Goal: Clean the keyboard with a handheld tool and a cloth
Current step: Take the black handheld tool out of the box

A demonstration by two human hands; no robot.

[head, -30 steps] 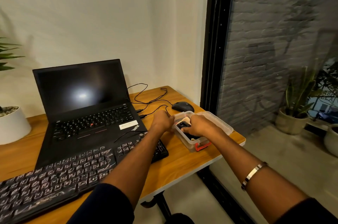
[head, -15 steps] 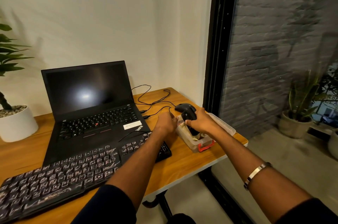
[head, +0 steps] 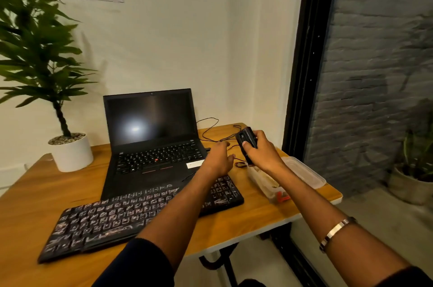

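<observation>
Head view: we hold the tool [head: 246, 146], a dark handheld unit, in our right hand [head: 262, 153], raised above the open clear box [head: 269, 181] at the desk's [head: 35, 197] right end. The fingers curl round the tool's lower body and the thumb presses its front face; the tool stands nearly upright, its top tilted slightly left.

The keyboard [head: 121, 214] lies on the desk in front of the laptop [head: 152, 146], below and to the left of the tool. Its long axis runs from near-left to far-right, and its right end sits just beside the box. We judge the right hand must carry the tool down and left to reach the keys.

Our left hand [head: 218, 160] hovers over the keyboard's right end, fingers loosely extended and holding nothing. It is the hand nearer the keyboard, though the tool is in the other. Whether it touches anything we cannot tell.

No cloth is identifiable; the box contents are too indistinct to name.
</observation>
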